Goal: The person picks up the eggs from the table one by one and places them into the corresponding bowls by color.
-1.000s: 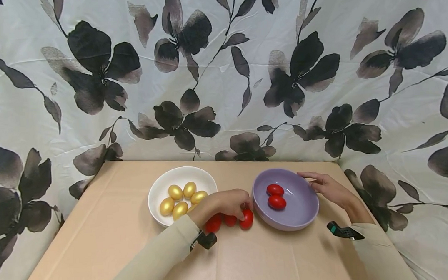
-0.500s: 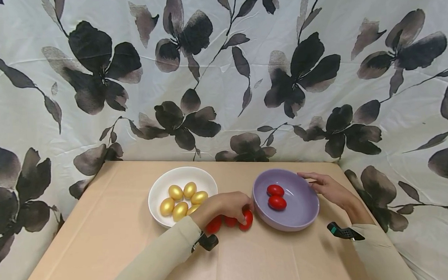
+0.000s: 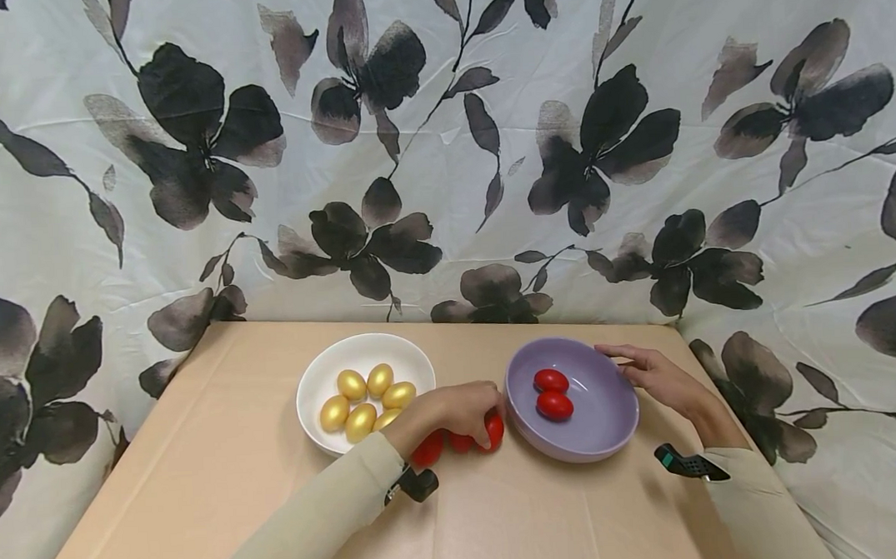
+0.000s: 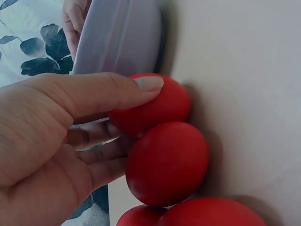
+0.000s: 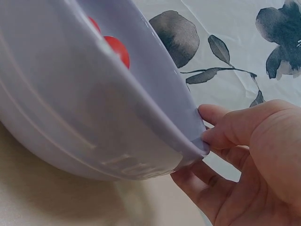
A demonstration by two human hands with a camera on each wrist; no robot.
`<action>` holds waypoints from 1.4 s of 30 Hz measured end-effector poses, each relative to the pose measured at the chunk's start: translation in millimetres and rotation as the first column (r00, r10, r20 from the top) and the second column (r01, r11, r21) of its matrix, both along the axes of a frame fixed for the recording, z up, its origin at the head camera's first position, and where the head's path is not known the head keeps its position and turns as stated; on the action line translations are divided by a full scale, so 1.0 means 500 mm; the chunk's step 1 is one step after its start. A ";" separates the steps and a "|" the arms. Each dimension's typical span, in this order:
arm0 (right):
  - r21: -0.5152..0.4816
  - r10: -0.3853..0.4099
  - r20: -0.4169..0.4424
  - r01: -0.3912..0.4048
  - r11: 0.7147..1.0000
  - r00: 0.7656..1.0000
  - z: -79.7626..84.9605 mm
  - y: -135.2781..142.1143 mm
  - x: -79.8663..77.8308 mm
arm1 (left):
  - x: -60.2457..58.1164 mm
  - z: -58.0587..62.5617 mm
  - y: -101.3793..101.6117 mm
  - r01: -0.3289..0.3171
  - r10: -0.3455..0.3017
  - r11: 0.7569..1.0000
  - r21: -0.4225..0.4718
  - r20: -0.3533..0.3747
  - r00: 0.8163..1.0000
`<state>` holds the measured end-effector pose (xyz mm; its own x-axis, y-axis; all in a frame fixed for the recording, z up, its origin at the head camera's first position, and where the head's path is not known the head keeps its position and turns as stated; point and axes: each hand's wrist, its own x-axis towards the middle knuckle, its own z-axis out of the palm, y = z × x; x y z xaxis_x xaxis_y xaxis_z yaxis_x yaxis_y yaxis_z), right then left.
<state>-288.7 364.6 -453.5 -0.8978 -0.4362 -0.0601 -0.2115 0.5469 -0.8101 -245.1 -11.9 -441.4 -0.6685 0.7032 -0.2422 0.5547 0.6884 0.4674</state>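
Note:
My left hand (image 3: 459,408) pinches a red egg (image 4: 171,101) at the table, beside the purple bowl (image 3: 593,440). The left wrist view has the thumb along the egg's side and the other fingers partly hidden behind it. Another red egg (image 4: 168,162) touches the held one, and more red eggs (image 3: 427,450) lie under the wrist. Two red eggs (image 3: 554,405) sit inside the purple bowl. At that bowl's right side, my right hand (image 3: 666,380) holds the rim, thumb on the edge and fingers against the outer wall in the right wrist view.
A white bowl (image 3: 307,406) with several gold eggs (image 3: 360,422) stands left of the purple one, partly covered by my left forearm. The tan table (image 3: 221,423) ends at a floral cloth (image 3: 481,186) at the back.
The left hand's red egg has shifted slightly up and left, further into the fingers. My right hand and both bowls stay where they were.

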 end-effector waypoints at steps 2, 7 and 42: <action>-0.001 0.002 0.001 -0.002 1.000 1.000 0.000 0.001 -0.001 | -0.003 0.000 -0.001 0.005 -0.005 1.000 0.011 -0.027 1.000; -0.005 -0.002 0.010 0.002 1.000 1.000 0.001 0.002 -0.002 | -0.011 0.004 -0.004 -0.018 0.020 0.998 0.056 -0.041 0.999; -0.032 0.009 0.023 -0.008 0.999 1.000 0.004 0.005 -0.025 | -0.041 0.049 -0.032 -0.220 0.216 0.918 0.330 0.050 0.975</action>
<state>-301.3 366.9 -451.3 -0.8925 -0.4461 -0.0664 -0.1974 0.5187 -0.8319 -265.6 -28.2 -416.7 -0.8129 0.5816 -0.0295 0.4012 0.5960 0.6956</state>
